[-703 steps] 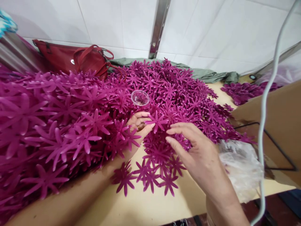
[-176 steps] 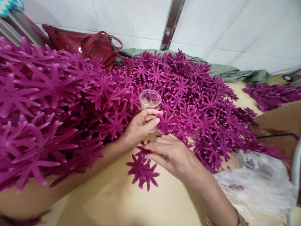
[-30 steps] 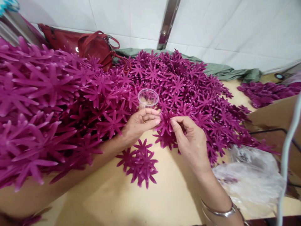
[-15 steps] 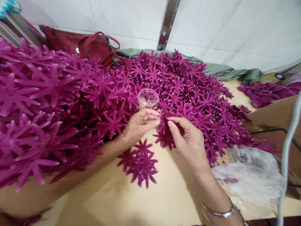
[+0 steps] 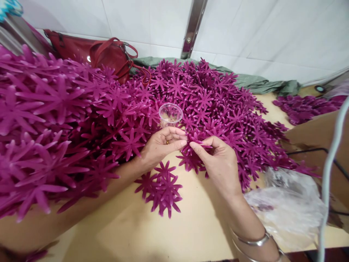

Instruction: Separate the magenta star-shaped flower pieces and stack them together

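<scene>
A big heap of magenta plastic flower pieces [image 5: 207,98] covers the tan table [image 5: 131,233]. My left hand [image 5: 160,145] is closed, its thumb and fingertips pinching a magenta flower piece [image 5: 195,137] at the heap's near edge. My right hand [image 5: 218,163] meets it from the right and pinches the same flower with thumb and forefinger. A small clear plastic cup [image 5: 170,114] stands in the heap just behind my left hand. A small stack of flower pieces [image 5: 163,189] lies on the table below both hands.
A red handbag [image 5: 106,58] lies at the back left by the tiled wall. A clear plastic bag [image 5: 289,207] sits at the right, near a cardboard box [image 5: 319,138]. A second flower pile [image 5: 305,107] lies far right. A pale cable [image 5: 328,174] hangs in front.
Over the last second my right hand's fingers slid a little left onto the flower held by my left hand. The stack on the table has not moved.
</scene>
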{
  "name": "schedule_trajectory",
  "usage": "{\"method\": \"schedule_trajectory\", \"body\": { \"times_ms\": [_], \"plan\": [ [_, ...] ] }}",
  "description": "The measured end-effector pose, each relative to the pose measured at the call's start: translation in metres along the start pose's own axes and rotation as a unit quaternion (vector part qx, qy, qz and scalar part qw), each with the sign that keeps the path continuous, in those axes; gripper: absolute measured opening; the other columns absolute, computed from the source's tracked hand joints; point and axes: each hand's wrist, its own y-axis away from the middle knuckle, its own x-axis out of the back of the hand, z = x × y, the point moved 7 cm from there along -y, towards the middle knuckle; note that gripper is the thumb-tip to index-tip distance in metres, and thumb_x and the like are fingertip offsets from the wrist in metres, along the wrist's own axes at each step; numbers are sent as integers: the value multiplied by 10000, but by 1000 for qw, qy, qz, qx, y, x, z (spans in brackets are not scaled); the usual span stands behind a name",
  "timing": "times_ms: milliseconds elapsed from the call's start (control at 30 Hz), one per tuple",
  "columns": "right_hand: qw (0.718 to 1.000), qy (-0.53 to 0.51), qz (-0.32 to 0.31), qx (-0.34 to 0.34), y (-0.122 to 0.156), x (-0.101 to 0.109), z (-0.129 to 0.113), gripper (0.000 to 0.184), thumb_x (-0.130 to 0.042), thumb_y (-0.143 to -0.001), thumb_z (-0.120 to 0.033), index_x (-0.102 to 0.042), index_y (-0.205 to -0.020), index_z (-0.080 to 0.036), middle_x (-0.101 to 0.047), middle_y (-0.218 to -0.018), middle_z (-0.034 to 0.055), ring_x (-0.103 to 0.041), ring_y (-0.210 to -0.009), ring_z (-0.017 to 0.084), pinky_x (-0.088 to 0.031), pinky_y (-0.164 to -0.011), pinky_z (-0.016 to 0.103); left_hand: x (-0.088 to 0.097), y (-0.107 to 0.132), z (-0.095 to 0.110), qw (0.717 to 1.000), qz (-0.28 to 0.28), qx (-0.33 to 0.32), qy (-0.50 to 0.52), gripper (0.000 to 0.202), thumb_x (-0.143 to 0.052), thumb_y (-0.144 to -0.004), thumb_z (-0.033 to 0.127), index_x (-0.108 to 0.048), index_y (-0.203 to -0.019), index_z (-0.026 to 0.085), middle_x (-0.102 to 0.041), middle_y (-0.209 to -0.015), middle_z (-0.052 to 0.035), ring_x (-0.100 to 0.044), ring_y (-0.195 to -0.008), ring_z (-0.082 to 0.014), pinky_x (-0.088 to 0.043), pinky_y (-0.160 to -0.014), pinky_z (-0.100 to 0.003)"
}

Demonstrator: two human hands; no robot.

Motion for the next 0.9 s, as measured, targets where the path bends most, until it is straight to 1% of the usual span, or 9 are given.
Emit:
{"method": "schedule_trajectory", "body": {
  "times_ms": [167,300,433,567,667,733,833,867,900],
  "plan": [
    [1000,-18,-1,3,5,-9,4,327,-855,-758,-372,-573,-683,-224,-558,-600,-59,-494,-533,122,-392,-522,264,-2,1,1,1000,2,14,0,296,-907,-699,171,-730,-937,169,-765,-917,-9,-692,-825,-105,-543,-833,-253],
    [998,4,-45,32,9,-19,1,215,-825,-804,-332,-645,-756,-224,-656,-710,-16,-599,-640,158,-469,-606,285,2,1,-3,998,41,20,-35,248,-887,-705,208,-766,-917,167,-758,-855,-4,-667,-772,-115,-526,-777,-259],
    [996,-31,-82,33,8,-21,-1,149,-773,-860,-362,-730,-869,-220,-725,-817,22,-644,-704,177,-513,-654,299,10,-2,-4,996,90,0,-5,213,-876,-701,232,-767,-872,167,-746,-831,6,-642,-746,-108,-516,-764,-256],
    [996,-80,-19,30,3,-5,2,157,-773,-870,-368,-726,-866,-218,-699,-811,7,-614,-736,166,-514,-697,287,11,-1,-4,994,106,6,35,233,-884,-698,235,-733,-860,161,-717,-824,21,-621,-733,-89,-519,-760,-245],
    [992,-115,14,54,2,8,-2,175,-770,-893,-380,-701,-827,-234,-632,-751,-23,-559,-681,139,-478,-645,261,9,0,-2,993,104,17,59,274,-894,-693,254,-688,-850,164,-693,-833,30,-641,-768,-100,-560,-781,-268],
    [987,-123,-69,77,4,1,-13,154,-769,-904,-358,-709,-817,-246,-661,-795,-16,-601,-717,146,-498,-665,269,8,1,0,993,98,15,63,299,-900,-688,263,-667,-848,165,-669,-792,40,-622,-713,-88,-554,-713,-240],
    [946,-82,-290,121,20,-27,-32,106,-845,-841,-291,-773,-912,-260,-756,-1008,20,-710,-934,190,-556,-851,313,8,1,0,993,96,24,61,334,-908,-687,280,-652,-870,168,-608,-691,68,-517,-555,-40,-452,-549,-169],
    [932,-65,-331,133,25,-32,-35,140,-858,-828,-279,-784,-945,-260,-766,-1049,29,-721,-980,199,-556,-897,324,8,1,-1,993,98,28,62,346,-912,-685,289,-650,-877,168,-597,-683,72,-499,-537,-32,-436,-532,-161],
    [929,-50,-338,144,27,-35,-37,143,-852,-834,-274,-787,-960,-257,-771,-1051,34,-725,-985,199,-556,-904,325,9,1,-2,993,98,30,63,359,-917,-681,297,-650,-883,168,-601,-693,71,-507,-545,-32,-444,-538,-159]
  ]
}}
